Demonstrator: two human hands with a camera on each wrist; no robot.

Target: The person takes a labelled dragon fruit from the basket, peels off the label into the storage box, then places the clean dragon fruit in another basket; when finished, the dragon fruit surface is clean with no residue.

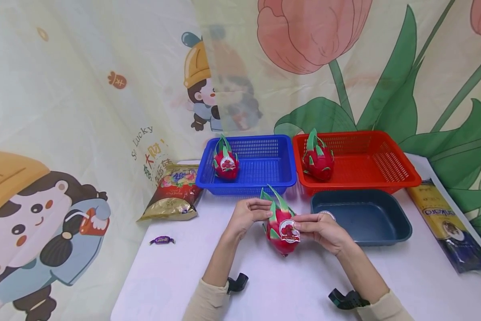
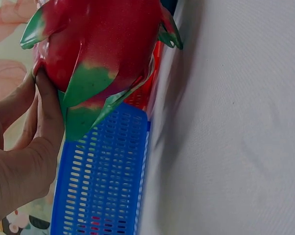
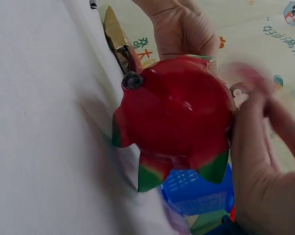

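A red dragon fruit with green leaf tips is held above the white table, tilted, its leaves pointing up and away. My left hand grips it near the leafy end, thumb and fingers pinching its side, as the left wrist view shows. On its front is a round white label with a red fruit picture. My right hand pinches that label's right edge between thumb and fingers; these fingers look blurred in the right wrist view. A second round white label shows partly behind the right hand.
Behind stand a blue basket holding a labelled dragon fruit and a red basket holding another dragon fruit. A dark tray is at right, beside a yellow-blue packet. A candy bag and purple candy lie left.
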